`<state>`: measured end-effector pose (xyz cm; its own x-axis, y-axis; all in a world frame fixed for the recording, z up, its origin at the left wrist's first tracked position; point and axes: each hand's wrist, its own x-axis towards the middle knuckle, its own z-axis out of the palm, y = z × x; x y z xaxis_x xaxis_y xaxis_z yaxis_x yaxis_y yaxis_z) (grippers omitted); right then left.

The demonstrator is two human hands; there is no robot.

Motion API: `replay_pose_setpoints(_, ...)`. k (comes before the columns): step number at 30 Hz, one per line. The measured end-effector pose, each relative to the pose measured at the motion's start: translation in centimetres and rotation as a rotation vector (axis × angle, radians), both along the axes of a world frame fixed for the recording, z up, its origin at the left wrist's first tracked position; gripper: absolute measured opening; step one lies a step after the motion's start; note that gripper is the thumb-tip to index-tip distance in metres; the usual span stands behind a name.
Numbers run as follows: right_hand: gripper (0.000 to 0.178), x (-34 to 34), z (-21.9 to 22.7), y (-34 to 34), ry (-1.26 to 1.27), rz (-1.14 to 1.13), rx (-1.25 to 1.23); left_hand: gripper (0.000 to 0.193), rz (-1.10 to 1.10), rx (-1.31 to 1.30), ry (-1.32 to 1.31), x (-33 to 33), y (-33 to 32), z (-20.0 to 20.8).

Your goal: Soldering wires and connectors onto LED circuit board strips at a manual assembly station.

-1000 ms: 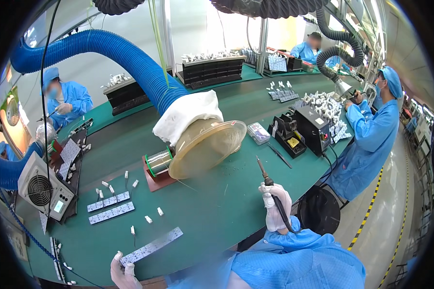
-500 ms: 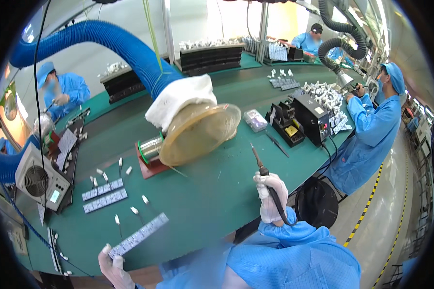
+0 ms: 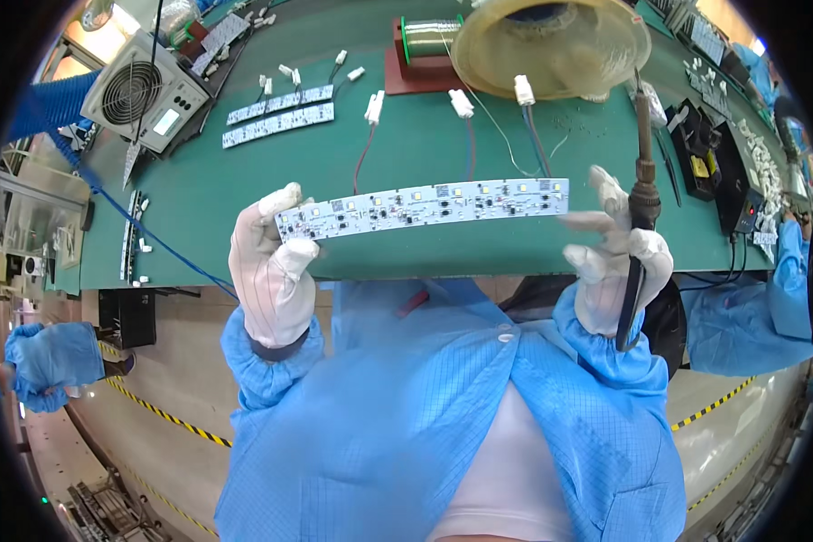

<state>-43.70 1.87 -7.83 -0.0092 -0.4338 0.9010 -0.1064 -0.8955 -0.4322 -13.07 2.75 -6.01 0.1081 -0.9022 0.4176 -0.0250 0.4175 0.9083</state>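
left hand (image 3: pixel 275 262) tight on a circuit strip (image 3: pixel 425 206) with 3 connectors (image 3: pixel 462 104) — right hand (image 3: pixel 607 285) around a soldering iron (image 3: pixel 644 185)

Bright, even light; edges bend, rim blk.
Yr R hand (image 3: pixel 610 271) blurs at fingers (image 3: pixel 587 221); hazy patch veils part of yr smock (image 3: pixel 452 397).

The location was an electronics assembly workshop. Indicators were as follows: circuit boards (image 3: pixel 425 205), a soldering iron (image 3: pixel 644 185), a solder spool (image 3: pixel 429 40) and a fume hood (image 3: pixel 551 59) at a green bench (image 3: pixel 406 258); blue coats (image 3: pixel 596 406) on several people (image 3: pixel 59 359); black-and-yellow tape (image 3: pixel 168 413) along the floor (image 3: pixel 185 366).
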Motion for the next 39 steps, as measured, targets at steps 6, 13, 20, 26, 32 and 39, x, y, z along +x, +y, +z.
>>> replay_pose_setpoints(6, 0.062, 1.1, -0.5, 0.3, -0.081, 0.164, 0.123, 0.047, -0.093, 0.045, 0.024, -0.1, 1.4, -0.1)
replay_pose_setpoints(13, 0.063, 1.5, -1.0, 0.9, -0.086, 0.117, 0.150, 0.050, -0.087, 0.030, 0.042, -1.0, 2.0, 0.1)
replay_pose_setpoints(20, 0.056, 0.9, -1.5, 1.1, -0.190, 0.035, 0.206, 0.058, 0.055, -0.289, -0.441, -1.7, 2.0, 0.7)
replay_pose_setpoints(26, 0.054, 1.1, -1.7, 1.5, -0.198, 0.036, 0.250, 0.056, 0.092, -0.435, -0.479, -1.8, 1.7, 0.6)
replay_pose_setpoints(32, 0.052, 1.2, -1.8, 1.6, -0.109, -0.002, 0.274, 0.057, 0.079, -0.358, -0.453, -1.5, 1.9, 0.5)
replay_pose_setpoints(39, 0.053, 1.6, -1.6, 1.7, -0.181, -0.004, 0.267, 0.057, 0.118, -0.373, -0.470, -1.6, 2.1, 0.6)
